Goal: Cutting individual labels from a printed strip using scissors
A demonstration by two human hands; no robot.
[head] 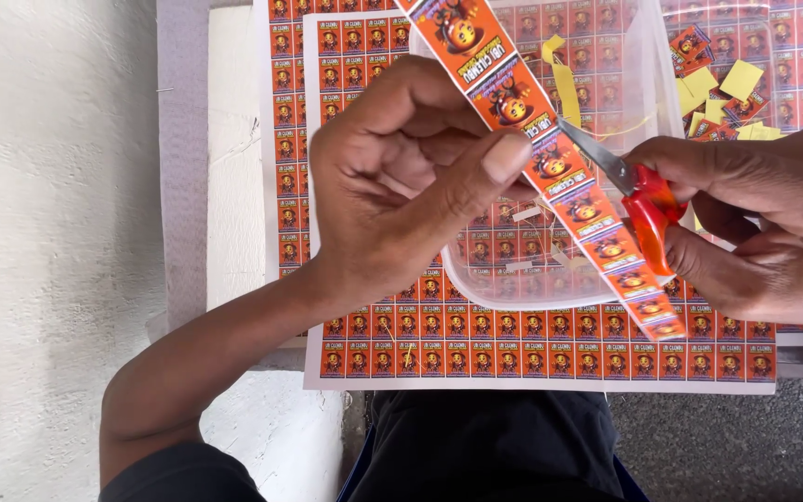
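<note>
- The left hand [401,181] is curled nearly closed, its thumb pressed against the fingers to pinch a long orange paper strip of printed labels [550,163] at its left edge.
- The strip runs diagonally from the top middle of the view down to the lower right, passing between the two hands and above a clear plastic tub [606,270].
- The right hand [764,223] is closed around the red plastic handles of a small pair of scissors [638,195]; the grey metal blades point up and left and meet the strip's right edge, just beside the left thumb.
- The blades look slightly parted at the strip, though how far is hard to tell.
- The tub holds small cut orange and yellow paper pieces [722,93] near its far right corner.
- Under the tub lies a large white-edged sheet of uncut orange labels [513,358] in rows, resting on a pale board.
</note>
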